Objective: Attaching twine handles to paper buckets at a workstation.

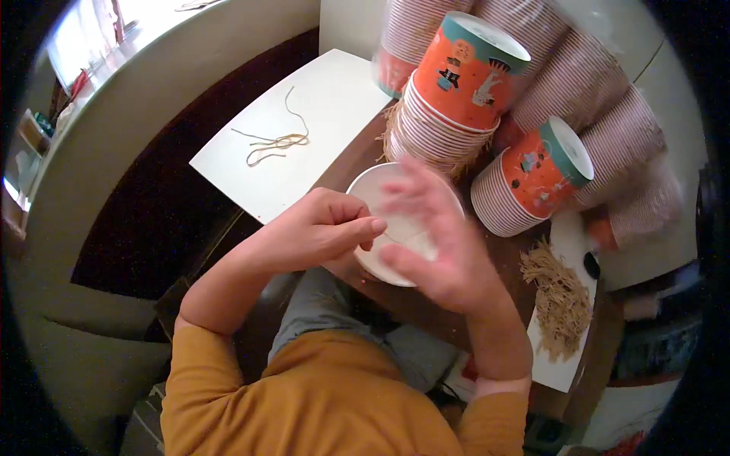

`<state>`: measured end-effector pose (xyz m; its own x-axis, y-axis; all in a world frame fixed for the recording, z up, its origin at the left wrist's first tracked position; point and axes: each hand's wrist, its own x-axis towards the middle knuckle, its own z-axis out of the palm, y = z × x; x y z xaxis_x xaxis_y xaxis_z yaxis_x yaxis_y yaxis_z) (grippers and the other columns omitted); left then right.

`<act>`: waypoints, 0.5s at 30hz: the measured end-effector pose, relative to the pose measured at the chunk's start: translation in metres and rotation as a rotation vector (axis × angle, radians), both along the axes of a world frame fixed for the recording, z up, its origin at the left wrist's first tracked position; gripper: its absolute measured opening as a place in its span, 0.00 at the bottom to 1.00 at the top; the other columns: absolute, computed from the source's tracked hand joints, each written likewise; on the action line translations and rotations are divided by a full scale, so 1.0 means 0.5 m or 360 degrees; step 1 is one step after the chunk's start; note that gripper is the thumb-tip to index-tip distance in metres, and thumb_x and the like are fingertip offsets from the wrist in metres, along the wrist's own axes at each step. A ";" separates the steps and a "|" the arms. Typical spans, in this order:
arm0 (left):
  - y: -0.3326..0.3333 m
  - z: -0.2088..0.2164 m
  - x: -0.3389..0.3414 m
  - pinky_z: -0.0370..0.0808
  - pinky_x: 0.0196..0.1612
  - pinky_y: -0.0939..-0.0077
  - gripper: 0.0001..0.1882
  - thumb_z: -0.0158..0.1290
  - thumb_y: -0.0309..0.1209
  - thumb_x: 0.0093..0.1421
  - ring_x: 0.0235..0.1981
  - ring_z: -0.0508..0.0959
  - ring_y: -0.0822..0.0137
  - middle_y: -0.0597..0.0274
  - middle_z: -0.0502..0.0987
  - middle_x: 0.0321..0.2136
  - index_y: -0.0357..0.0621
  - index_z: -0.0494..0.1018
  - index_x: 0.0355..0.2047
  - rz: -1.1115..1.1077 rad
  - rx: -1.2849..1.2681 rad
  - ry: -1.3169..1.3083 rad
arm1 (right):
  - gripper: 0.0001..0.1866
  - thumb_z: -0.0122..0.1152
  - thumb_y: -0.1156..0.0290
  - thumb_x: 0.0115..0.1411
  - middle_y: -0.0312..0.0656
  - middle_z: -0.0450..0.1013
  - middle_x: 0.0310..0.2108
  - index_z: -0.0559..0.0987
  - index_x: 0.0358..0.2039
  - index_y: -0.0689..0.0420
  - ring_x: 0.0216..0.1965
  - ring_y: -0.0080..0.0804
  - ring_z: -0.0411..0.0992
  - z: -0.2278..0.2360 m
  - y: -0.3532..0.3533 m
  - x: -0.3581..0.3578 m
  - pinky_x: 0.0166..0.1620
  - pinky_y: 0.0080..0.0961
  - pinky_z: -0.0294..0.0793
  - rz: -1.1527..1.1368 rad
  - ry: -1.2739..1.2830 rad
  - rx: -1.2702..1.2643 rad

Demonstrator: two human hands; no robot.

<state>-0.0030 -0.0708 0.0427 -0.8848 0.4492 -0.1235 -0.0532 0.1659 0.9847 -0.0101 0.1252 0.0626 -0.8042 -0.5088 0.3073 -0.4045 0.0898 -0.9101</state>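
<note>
My left hand is closed in a pinch, thumb against the curled fingers. A thin string seems to come out at its thumb tip, faint against the white behind it. Smeared by motion, my right hand is just to the right, its fingers and thumb apart with nothing visible between them. Below both hands stands a round white paper bucket, its mouth facing up, partly covered by the hands. Loose tan strings lie on a white board at the far left.
Upside-down stacks of orange and teal paper buckets stand at the far right, with more wrapped stacks behind. A bundle of tan strings lies on the right, beside a small black object. The brown table runs beneath.
</note>
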 end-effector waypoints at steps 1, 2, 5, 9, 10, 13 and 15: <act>0.009 0.004 -0.002 0.60 0.20 0.87 0.16 0.49 0.40 0.64 0.18 0.63 0.84 0.76 0.68 0.16 0.39 0.75 0.27 -0.0022 0.0189 0.0016 | 0.33 0.66 0.63 0.51 0.50 0.68 0.47 0.65 0.54 0.64 0.46 0.36 0.70 -0.022 -0.020 0.002 0.49 0.30 0.69 0.0172 -0.0452 -0.0215; 0.009 0.004 -0.003 0.62 0.20 0.87 0.16 0.48 0.40 0.64 0.18 0.64 0.84 0.75 0.69 0.17 0.40 0.75 0.29 -0.0018 0.0375 0.0031 | 0.33 0.66 0.63 0.51 0.50 0.68 0.47 0.65 0.54 0.64 0.46 0.36 0.70 -0.033 -0.025 -0.010 0.49 0.30 0.69 0.0183 -0.0448 -0.0218; -0.018 0.010 -0.004 0.65 0.21 0.88 0.15 0.46 0.41 0.65 0.18 0.66 0.84 0.74 0.69 0.18 0.42 0.75 0.34 -0.0165 0.0414 -0.0201 | 0.29 0.66 0.64 0.53 0.39 0.74 0.34 0.68 0.53 0.61 0.31 0.20 0.71 -0.050 -0.038 -0.032 0.35 0.20 0.71 0.0463 -0.0622 -0.0131; -0.041 -0.007 -0.004 0.66 0.21 0.88 0.15 0.45 0.42 0.65 0.17 0.65 0.83 0.74 0.67 0.17 0.44 0.73 0.31 -0.0097 0.0448 -0.0384 | 0.22 0.64 0.67 0.54 0.35 0.74 0.29 0.73 0.48 0.60 0.27 0.15 0.67 -0.030 -0.018 -0.039 0.30 0.15 0.68 0.0358 -0.0585 0.0206; -0.040 -0.011 -0.005 0.66 0.21 0.88 0.15 0.45 0.42 0.65 0.17 0.65 0.83 0.74 0.67 0.17 0.44 0.73 0.31 -0.0096 0.0456 -0.0383 | 0.18 0.64 0.67 0.55 0.33 0.72 0.25 0.75 0.45 0.60 0.25 0.13 0.65 -0.031 -0.019 -0.036 0.28 0.14 0.66 0.0303 -0.0527 0.0199; -0.033 -0.010 -0.006 0.65 0.21 0.87 0.17 0.45 0.43 0.65 0.16 0.65 0.82 0.74 0.66 0.16 0.44 0.71 0.28 -0.0095 0.0543 -0.0353 | 0.15 0.63 0.68 0.56 0.31 0.71 0.22 0.78 0.42 0.60 0.23 0.11 0.64 -0.023 -0.021 -0.028 0.26 0.13 0.64 0.0157 -0.0403 0.0195; -0.028 -0.007 -0.004 0.64 0.21 0.86 0.17 0.46 0.43 0.65 0.17 0.64 0.81 0.74 0.65 0.16 0.43 0.71 0.27 -0.0081 0.0528 -0.0195 | 0.14 0.63 0.68 0.56 0.31 0.71 0.22 0.78 0.41 0.60 0.23 0.11 0.65 -0.019 -0.021 -0.024 0.25 0.13 0.64 0.0064 -0.0338 0.0194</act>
